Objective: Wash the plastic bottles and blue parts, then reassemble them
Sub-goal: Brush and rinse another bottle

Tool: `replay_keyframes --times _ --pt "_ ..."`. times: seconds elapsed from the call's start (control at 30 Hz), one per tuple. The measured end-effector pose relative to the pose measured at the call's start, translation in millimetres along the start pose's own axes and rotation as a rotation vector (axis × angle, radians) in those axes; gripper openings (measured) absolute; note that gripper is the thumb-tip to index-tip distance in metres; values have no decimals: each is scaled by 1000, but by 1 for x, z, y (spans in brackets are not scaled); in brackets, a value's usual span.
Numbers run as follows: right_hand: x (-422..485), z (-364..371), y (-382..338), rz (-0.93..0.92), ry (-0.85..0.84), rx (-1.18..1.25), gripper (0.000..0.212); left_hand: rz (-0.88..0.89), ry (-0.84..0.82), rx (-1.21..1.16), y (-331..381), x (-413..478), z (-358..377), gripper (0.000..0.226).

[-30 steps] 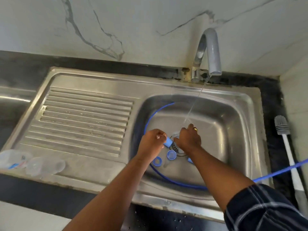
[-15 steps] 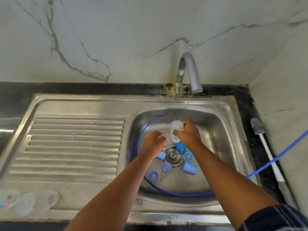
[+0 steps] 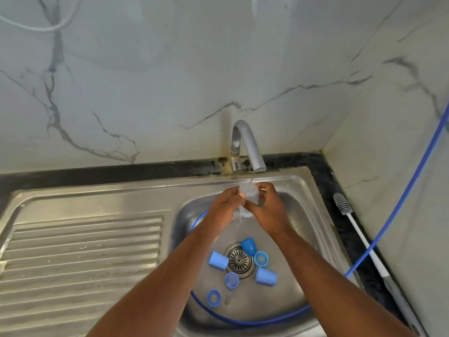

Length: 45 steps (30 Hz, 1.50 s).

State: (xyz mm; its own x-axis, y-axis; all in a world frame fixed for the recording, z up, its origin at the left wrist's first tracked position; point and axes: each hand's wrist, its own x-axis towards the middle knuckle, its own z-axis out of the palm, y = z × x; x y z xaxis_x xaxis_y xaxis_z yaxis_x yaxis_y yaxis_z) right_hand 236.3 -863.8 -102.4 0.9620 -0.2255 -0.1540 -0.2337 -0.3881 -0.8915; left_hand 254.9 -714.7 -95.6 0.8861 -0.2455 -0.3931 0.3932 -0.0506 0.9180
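Water (image 3: 252,178) falls in a thin stream from the faucet (image 3: 247,147) onto the clear plastic bottle (image 3: 249,195), which you hold up between both hands just under the spout. Your left hand (image 3: 224,204) curls its fingers round the bottle's left side. Your right hand (image 3: 271,210) grips the opposite side with thumb and fingers closed on it, and the two hands nearly touch each other around it. By the look of it you are in the washing stage: one bottle is under the rinse and nothing is put back together yet. Below your wrists, on the floor of the sink (image 3: 309,229), six blue parts (image 3: 266,276) lie loose and separate around the drain (image 3: 239,260). A dark blue cup (image 3: 249,246) sits closest beneath your hands. A pale blue cap (image 3: 218,260) lies under your left forearm, and a flat blue ring (image 3: 213,298) lies farthest back, toward your left elbow. Whether these pieces are already washed cannot be told from here. No second bottle is in view. What seems left is finishing this bottle, washing any pieces not yet done, and then fitting the blue pieces back on. A blue hose (image 3: 243,321) loops round the basin under your forearms and climbs away past your right elbow. A bottle brush (image 3: 341,204) lies on the dark counter well to the right of your right hand, and neither hand touches it. The ridged draining board (image 3: 80,251) stretches away to the left of your left arm.
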Motion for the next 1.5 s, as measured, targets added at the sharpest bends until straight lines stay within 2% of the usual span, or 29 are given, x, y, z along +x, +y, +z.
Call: replay_keyframes --times 0.1,0.2,0.23,0.47,0.6,0.8,0.93,1.07,1.13,1.27,1.4,1.5 --pt "2 -1 -3 29 16 67 46 25 4 -35 2 4 5 23" --pt "3 -1 -4 100 -38 185 23 4 11 1 1 8 9 28" --pt "3 0 -5 125 -62 214 21 -5 15 14 0 10 9 29" --pt "-5 -3 -5 287 -135 347 21 -115 34 -71 0 2 8 26" --pt "-10 1 -2 398 -189 469 30 -123 65 -110 -3 -5 11 28" --pt "-5 -7 -15 363 -72 723 22 21 170 56 3 8 19 25" --pt "4 -9 -22 379 33 835 30 -43 109 1 8 9 21 23" --pt "6 -7 -20 372 121 876 44 -25 -64 -135 -5 1 15 21" --pt "6 -6 -19 383 96 882 46 2 -34 -207 -10 1 10 22" --pt "1 -12 -14 462 -16 841 39 22 105 -374 -15 5 2 20" --pt "-5 -29 -5 455 -40 756 20 24 32 -402 -18 13 2 24" --pt "-7 -44 2 463 -41 853 24 31 -54 -388 -16 16 12 34"
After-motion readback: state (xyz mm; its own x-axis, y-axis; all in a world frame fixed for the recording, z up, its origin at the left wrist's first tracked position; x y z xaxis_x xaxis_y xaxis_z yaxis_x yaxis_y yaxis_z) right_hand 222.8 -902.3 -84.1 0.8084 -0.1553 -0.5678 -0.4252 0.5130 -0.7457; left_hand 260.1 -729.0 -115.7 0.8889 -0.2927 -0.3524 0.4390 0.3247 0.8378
